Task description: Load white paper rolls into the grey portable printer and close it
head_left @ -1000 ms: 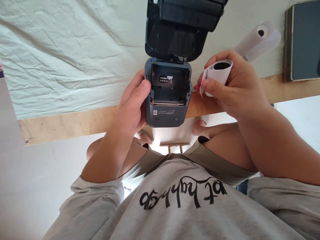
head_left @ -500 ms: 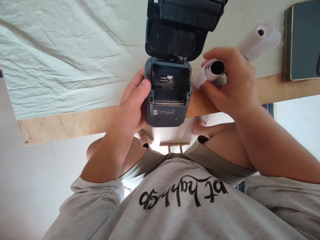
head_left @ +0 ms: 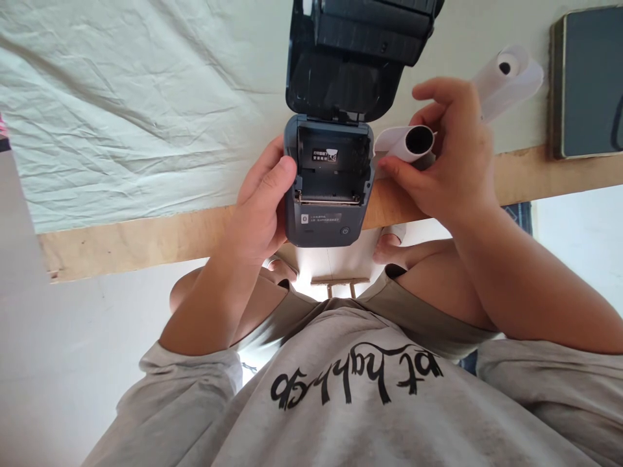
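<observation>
A small dark grey label printer (head_left: pixel 325 224) stands at the table's near edge with its lid (head_left: pixel 350 58) swung up and its paper bay open and bare. My left hand (head_left: pixel 260 204) grips the printer's left side. My right hand (head_left: pixel 450 162) holds a small white paper roll (head_left: pixel 406 144) just right of the printer, hollow core facing me, with a loose flap of paper toward the printer.
A second white paper roll (head_left: pixel 506 71) lies on the table behind my right hand. A dark flat device (head_left: pixel 586 84) sits at the far right. A wrinkled pale cloth (head_left: pixel 121 110) covers the table, with a bare wooden edge (head_left: pixel 136 240) in front.
My right hand has turned the paper roll so its core faces me and shifted it slightly toward the printer. The left hand and printer stayed put.
</observation>
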Motion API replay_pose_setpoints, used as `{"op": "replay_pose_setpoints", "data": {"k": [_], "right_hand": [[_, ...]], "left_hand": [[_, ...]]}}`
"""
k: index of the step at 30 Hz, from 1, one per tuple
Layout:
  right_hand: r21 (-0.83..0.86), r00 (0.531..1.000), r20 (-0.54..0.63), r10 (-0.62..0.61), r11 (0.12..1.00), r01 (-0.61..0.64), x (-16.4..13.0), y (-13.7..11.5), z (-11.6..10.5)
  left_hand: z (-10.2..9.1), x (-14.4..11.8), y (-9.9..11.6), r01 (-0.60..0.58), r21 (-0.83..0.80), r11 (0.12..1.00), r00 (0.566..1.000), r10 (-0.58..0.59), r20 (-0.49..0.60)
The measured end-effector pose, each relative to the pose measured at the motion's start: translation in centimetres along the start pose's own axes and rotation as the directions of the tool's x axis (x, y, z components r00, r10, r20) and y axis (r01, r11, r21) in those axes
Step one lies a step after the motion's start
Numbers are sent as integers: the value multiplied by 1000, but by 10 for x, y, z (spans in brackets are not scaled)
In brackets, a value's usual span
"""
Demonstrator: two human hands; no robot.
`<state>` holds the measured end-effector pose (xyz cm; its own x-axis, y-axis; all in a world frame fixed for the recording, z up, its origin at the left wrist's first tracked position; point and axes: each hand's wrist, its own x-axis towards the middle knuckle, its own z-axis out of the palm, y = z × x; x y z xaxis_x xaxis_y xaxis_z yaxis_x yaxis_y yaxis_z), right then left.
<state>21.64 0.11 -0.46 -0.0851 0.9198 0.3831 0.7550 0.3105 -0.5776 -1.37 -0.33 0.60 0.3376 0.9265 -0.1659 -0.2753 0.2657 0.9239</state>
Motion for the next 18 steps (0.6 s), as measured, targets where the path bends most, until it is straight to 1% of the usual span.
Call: {"op": "replay_pose_setpoints", "data": {"k": [2,5,9,13,15,16,18], "right_hand": [[25,999,-15,30,999,-29,2,0,-3],[58,999,-38,-8,998,10,3,-3,-8],[211,999,47,9,977,-19,1,-10,-11],[329,998,33,59,942,-67,-2,-12,-9],[451,994,40,98,886,-106,-2,-12,-8],[524,991,54,119,842,-130,-1,-12,-8],[666,980,110,163,721,-195,1,-11,-9]], "left_hand": [[0,-1,1,11,7,1000,1000,-11,-6],[0,-1,2,23,15,1000,1000,-23,-5],[0,-1,1,18,17,1000,1000,-18,-2],[-2,0,-2,-10,9,1000,1000,10,1],[-2,0,-3,-21,14,1000,1000,21,-5],[-2,0,-3,-16,21,1000,1000,16,-8],[-1,0,-2,1,34,999,1000,0,-17]]}}
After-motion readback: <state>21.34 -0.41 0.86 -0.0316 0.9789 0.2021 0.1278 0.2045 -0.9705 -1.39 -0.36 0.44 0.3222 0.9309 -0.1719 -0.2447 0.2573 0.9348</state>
